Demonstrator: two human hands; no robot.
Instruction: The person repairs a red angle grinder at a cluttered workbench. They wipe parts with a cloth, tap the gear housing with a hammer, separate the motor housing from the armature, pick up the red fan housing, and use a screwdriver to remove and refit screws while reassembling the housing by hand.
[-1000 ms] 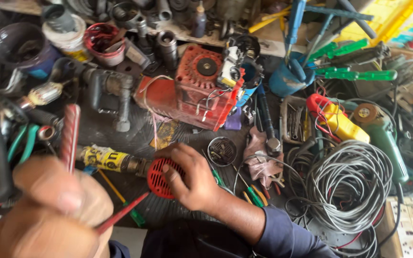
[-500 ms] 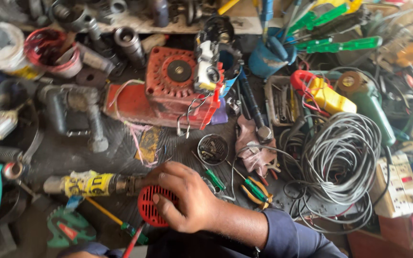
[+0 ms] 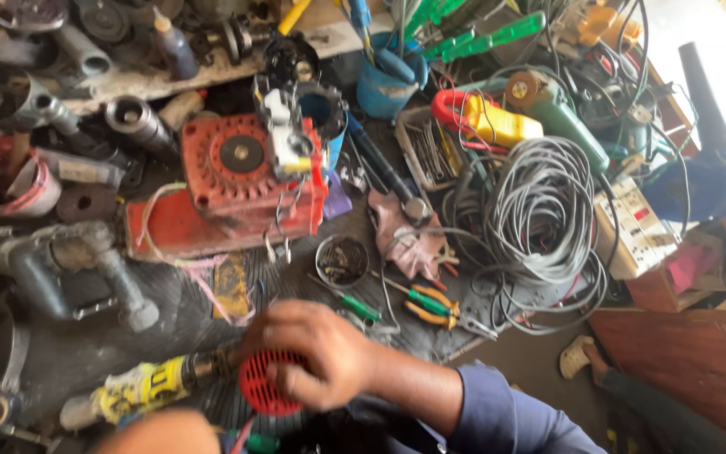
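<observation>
My right hand (image 3: pixel 321 353) reaches in from the lower right in a blue sleeve, its fingers closed around a round red slotted cover (image 3: pixel 260 393). The cover sits at the end of a small motor tool wrapped in yellow tape (image 3: pixel 140 388), which lies on the dark ribbed mat (image 3: pixel 170 311). My left hand (image 3: pixel 161 435) shows only as a blurred patch at the bottom edge, just left of the red cover. A thin red shaft (image 3: pixel 241 435) pokes up beside it; whether the hand holds it is hidden.
A big red motor housing (image 3: pixel 237 168) lies behind the hands. A tin of small parts (image 3: pixel 342 261), a green screwdriver (image 3: pixel 355 307) and pliers (image 3: pixel 430 307) sit close by. A grey cable coil (image 3: pixel 539 219), yellow clamp meter (image 3: pixel 489 122), grey drill (image 3: pixel 77 269) and power strip (image 3: pixel 636 231) crowd the bench.
My left hand, raised with a red-handled tool a second ago, has dropped to the bottom edge. My right hand has stayed on the red cover. The view has shifted right.
</observation>
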